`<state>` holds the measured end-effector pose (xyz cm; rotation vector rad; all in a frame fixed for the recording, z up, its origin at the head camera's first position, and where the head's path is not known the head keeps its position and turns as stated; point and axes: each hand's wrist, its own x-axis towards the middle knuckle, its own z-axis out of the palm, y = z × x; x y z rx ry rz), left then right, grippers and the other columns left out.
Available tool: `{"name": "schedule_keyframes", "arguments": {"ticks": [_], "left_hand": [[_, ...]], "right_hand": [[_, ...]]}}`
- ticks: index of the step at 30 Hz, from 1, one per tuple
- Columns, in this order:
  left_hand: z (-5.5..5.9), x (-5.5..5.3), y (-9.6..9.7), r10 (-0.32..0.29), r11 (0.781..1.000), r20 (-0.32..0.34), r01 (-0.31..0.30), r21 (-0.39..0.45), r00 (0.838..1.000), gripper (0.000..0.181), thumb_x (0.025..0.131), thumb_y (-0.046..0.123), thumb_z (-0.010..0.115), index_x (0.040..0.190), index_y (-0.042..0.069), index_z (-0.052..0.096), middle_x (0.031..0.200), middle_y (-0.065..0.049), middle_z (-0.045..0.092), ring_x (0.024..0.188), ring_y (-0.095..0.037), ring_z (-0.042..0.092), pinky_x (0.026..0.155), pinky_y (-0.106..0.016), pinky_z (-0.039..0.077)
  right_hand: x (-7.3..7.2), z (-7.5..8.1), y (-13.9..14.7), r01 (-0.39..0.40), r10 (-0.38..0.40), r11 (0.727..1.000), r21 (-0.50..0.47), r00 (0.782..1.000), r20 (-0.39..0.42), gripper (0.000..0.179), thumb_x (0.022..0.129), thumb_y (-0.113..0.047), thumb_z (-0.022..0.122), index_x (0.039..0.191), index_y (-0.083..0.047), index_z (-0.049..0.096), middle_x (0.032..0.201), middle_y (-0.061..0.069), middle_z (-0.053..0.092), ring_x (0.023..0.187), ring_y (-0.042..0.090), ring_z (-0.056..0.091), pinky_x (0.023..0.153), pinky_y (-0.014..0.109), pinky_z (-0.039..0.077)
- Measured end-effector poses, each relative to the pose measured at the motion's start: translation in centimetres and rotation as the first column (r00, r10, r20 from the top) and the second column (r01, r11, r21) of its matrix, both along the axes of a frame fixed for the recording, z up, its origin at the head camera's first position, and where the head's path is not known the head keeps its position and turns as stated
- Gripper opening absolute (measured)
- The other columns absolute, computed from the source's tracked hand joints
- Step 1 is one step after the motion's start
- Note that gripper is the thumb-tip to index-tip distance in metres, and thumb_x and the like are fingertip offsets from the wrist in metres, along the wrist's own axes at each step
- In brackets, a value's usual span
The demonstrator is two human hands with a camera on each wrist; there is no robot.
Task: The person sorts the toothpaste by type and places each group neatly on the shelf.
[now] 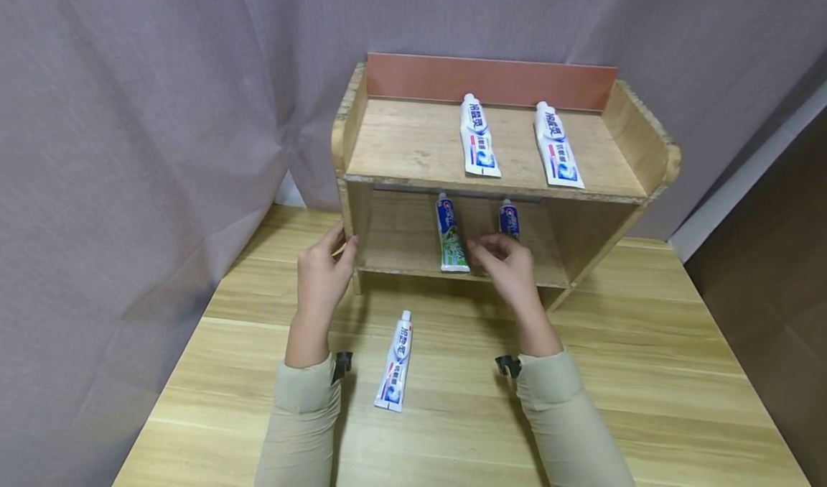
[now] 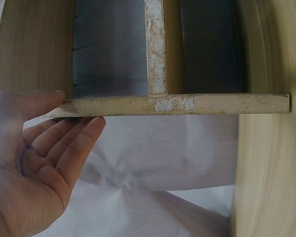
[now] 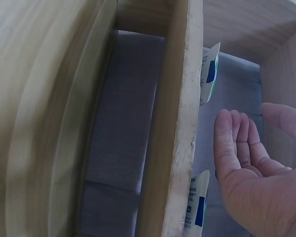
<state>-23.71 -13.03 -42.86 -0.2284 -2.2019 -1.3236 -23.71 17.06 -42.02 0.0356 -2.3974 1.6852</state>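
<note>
My left hand (image 1: pixel 323 275) holds the left side panel of a small wooden shelf (image 2: pixel 123 106), thumb on one face and fingers on the other. My right hand (image 1: pixel 510 268) is at the lower compartment, fingers loosely bent with nothing between them, as the right wrist view shows. Just left of it, a blue and green toothpaste tube (image 1: pixel 451 235) lies on the lower board, cap toward the back. Another blue toothpaste tube (image 1: pixel 509 218) lies behind the right hand, which partly hides it. Two tube ends (image 3: pixel 209 74) show past the board's edge in the right wrist view.
Two white toothpaste tubes, one nearer the middle (image 1: pixel 478 138) and one to the right (image 1: pixel 557 149), lie on the top board. A third white tube (image 1: pixel 395 365) rests on the wooden table (image 1: pixel 452 429) between the forearms. Grey cloth (image 1: pixel 161 113) hangs behind and at left.
</note>
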Motion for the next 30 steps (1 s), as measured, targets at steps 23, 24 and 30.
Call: {"name": "schedule_keyframes", "arguments": {"ticks": [23,24,30], "left_hand": [[0.1,-0.1,-0.1,0.008,1.0,0.009,-0.008,-0.011,1.0,0.031,0.097,0.011,0.067,0.127,0.002,0.068,0.115,-0.018,0.071,0.107,-0.031,0.07,0.083,-0.024,0.062],[0.1,-0.1,-0.1,0.009,1.0,0.01,-0.008,-0.012,1.0,0.031,0.097,0.012,0.067,0.126,0.002,0.068,0.115,-0.018,0.071,0.107,-0.031,0.07,0.083,-0.023,0.062],[0.2,0.0,-0.1,-0.002,1.0,0.0,0.002,-0.01,1.0,0.032,0.098,0.012,0.066,0.128,0.002,0.067,0.117,-0.019,0.071,0.107,-0.031,0.07,0.083,-0.025,0.062]], "right_hand": [[4.0,1.0,-1.8,-0.062,0.06,0.995,-0.078,0.998,-0.023,0.022,0.094,-0.003,0.068,0.107,0.014,0.066,0.098,0.03,0.069,0.088,0.047,0.067,0.075,0.024,0.064],[4.1,0.9,-1.8,-0.061,0.06,0.995,-0.073,0.998,-0.018,0.022,0.095,-0.004,0.068,0.107,0.014,0.066,0.098,0.03,0.069,0.088,0.046,0.068,0.076,0.025,0.064],[4.1,-1.7,-1.7,-0.085,0.085,0.992,-0.095,0.996,-0.003,0.021,0.095,-0.006,0.068,0.106,0.012,0.067,0.101,0.028,0.069,0.089,0.045,0.068,0.076,0.027,0.065]]}}
